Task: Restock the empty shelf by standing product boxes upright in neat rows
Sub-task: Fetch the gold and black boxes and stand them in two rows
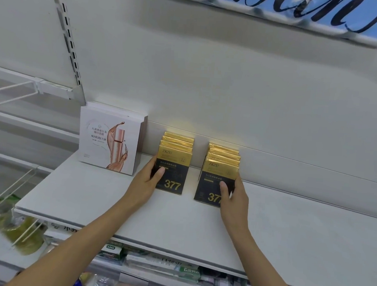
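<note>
The left hand [150, 178] grips the front box of the left black-and-gold row [174, 164]; the right hand [233, 194] grips the front of the right row [219, 176]. Both rows stand upright on the shelf [200, 221]; white boxes [111, 137] stand beyond the left hand.

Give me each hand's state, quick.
Left hand: gripping the left row of black-and-gold boxes.
Right hand: gripping the right row of black-and-gold boxes.
</note>
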`<action>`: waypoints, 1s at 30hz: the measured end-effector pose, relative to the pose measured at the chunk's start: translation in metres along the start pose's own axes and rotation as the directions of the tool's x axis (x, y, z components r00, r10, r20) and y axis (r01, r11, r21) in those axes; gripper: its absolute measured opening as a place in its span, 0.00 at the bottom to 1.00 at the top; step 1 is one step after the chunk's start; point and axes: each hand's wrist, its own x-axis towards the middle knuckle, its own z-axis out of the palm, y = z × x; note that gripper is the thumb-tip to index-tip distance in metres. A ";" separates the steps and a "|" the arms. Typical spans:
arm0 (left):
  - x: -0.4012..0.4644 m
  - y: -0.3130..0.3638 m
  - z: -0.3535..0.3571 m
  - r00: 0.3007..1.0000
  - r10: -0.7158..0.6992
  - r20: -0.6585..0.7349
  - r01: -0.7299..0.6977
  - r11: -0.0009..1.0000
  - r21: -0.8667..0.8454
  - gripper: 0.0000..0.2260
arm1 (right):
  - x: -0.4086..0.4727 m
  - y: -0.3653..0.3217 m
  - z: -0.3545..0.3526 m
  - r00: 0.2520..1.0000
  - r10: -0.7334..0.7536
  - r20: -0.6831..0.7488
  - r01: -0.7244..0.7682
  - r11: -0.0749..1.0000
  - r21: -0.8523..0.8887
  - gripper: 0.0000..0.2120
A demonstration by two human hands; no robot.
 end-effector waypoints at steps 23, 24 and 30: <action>-0.052 0.110 0.079 0.858 0.503 0.105 -0.514 0.835 0.198 0.22 | -0.039 -0.014 -0.171 0.972 -0.158 0.175 0.194 0.958 -0.212 0.19; -0.055 0.118 0.094 0.853 0.500 0.149 -0.520 0.837 0.170 0.22 | -0.045 -0.013 -0.184 0.971 -0.163 0.174 0.200 0.955 -0.221 0.19; -0.087 0.172 0.193 0.792 0.531 0.303 -0.574 0.816 0.072 0.19 | -0.088 0.008 -0.283 0.981 -0.162 0.107 0.186 0.942 -0.278 0.20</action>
